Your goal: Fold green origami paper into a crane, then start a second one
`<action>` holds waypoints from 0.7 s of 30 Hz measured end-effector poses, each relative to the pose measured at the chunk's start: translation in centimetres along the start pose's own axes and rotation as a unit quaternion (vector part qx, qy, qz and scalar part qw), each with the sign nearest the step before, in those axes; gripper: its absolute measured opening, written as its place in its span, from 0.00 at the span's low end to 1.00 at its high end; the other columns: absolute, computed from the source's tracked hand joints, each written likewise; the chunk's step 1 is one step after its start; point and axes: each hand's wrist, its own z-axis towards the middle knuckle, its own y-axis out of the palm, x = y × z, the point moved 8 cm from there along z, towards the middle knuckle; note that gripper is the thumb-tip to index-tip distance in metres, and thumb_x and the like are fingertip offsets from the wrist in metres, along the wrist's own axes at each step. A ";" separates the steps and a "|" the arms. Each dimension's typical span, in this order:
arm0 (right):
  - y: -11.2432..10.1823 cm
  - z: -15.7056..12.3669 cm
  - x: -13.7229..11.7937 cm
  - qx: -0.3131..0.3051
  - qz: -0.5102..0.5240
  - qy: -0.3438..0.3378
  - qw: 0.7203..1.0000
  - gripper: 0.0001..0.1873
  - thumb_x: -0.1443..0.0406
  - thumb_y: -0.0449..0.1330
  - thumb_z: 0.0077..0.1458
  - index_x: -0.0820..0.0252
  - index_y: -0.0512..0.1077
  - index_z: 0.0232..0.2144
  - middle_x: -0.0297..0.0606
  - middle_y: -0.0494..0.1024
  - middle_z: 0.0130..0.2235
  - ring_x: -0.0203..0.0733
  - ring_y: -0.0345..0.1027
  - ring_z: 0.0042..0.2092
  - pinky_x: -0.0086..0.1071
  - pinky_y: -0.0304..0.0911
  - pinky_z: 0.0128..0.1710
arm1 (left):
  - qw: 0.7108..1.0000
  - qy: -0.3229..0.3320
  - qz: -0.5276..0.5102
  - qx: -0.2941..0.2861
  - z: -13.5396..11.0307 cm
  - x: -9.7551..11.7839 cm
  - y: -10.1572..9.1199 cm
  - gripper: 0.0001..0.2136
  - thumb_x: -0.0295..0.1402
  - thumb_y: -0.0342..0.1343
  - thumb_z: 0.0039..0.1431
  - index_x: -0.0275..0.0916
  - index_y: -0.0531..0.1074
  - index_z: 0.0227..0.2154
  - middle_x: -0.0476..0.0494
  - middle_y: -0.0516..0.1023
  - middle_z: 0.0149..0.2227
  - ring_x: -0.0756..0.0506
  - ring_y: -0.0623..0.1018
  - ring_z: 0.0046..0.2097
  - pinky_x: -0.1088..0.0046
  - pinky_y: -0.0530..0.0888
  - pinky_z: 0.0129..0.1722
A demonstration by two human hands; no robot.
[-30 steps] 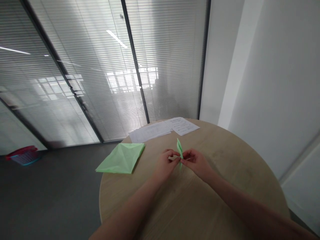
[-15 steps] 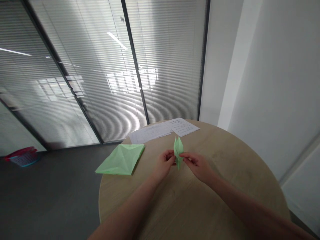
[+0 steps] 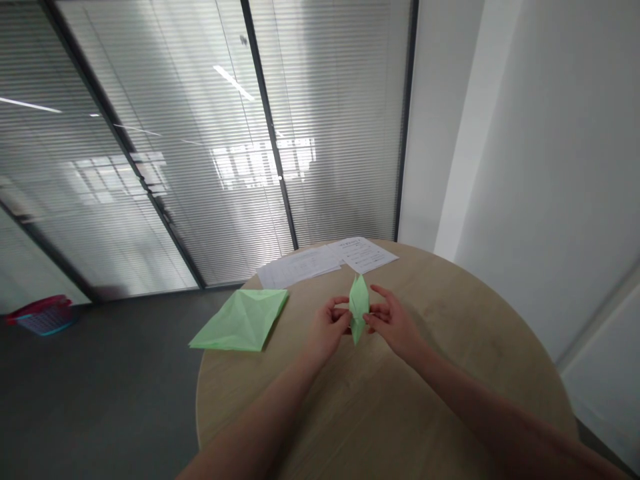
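A small folded piece of green paper [image 3: 359,305], narrow and pointed at both ends, stands upright just above the round wooden table [image 3: 450,373]. My left hand [image 3: 327,327] pinches its left edge with curled fingers. My right hand [image 3: 393,321] holds its right edge between thumb and fingers, with the index finger raised. Both hands meet near the table's middle.
A larger creased green sheet [image 3: 240,320] lies at the table's left edge, partly overhanging it. White printed papers [image 3: 325,260] lie at the far edge. Glass walls with blinds stand behind. A red and blue basket [image 3: 37,315] sits on the dark floor at far left.
The folded paper has turned from edge-on to showing its wider face. My hands have shifted slightly up and apart on its two sides, and my right index finger has lifted.
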 end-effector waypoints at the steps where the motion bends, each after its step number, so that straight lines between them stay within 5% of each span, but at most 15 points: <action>1: 0.0 0.0 0.1 0.002 0.019 0.009 1.000 0.38 0.60 0.67 0.46 0.48 0.57 0.58 0.38 0.79 0.38 0.46 0.75 0.36 0.40 0.70 0.34 | 1.000 -0.001 -0.001 0.000 0.0 0.0 0.0 0.18 0.35 0.61 0.53 0.35 0.66 0.45 0.51 0.75 0.24 0.47 0.77 0.27 0.67 0.77 0.32; 7: 0.2 -0.3 0.2 0.011 0.089 0.053 0.995 0.36 0.62 0.69 0.43 0.50 0.60 0.54 0.35 0.79 0.33 0.47 0.75 0.33 0.43 0.70 0.36 | 0.999 0.035 0.011 0.001 0.0 0.1 0.0 0.20 0.34 0.63 0.51 0.38 0.64 0.46 0.44 0.79 0.34 0.46 0.79 0.32 0.68 0.77 0.32; 13: 0.3 -0.3 -0.1 0.008 0.036 0.023 0.999 0.34 0.61 0.65 0.47 0.53 0.61 0.56 0.31 0.78 0.28 0.38 0.67 0.24 0.31 0.61 0.24 | 0.991 0.114 0.073 0.011 -0.3 0.8 0.0 0.18 0.33 0.62 0.55 0.38 0.67 0.47 0.40 0.79 0.41 0.48 0.78 0.32 0.73 0.74 0.30; 17: 0.5 -0.2 -0.3 -0.004 0.010 0.002 1.000 0.34 0.60 0.63 0.49 0.50 0.60 0.58 0.30 0.78 0.29 0.37 0.63 0.22 0.31 0.58 0.23 | 0.994 0.091 0.063 0.005 -0.3 0.5 0.2 0.18 0.36 0.62 0.54 0.36 0.71 0.47 0.38 0.78 0.44 0.46 0.78 0.34 0.68 0.76 0.33; 21: 0.5 -0.2 -0.5 -0.004 -0.004 -0.022 1.000 0.32 0.58 0.61 0.50 0.50 0.63 0.58 0.35 0.80 0.38 0.36 0.63 0.24 0.31 0.59 0.23 | 0.998 0.048 0.041 0.014 0.0 0.1 0.1 0.17 0.38 0.63 0.52 0.33 0.75 0.42 0.40 0.80 0.35 0.45 0.78 0.32 0.66 0.77 0.34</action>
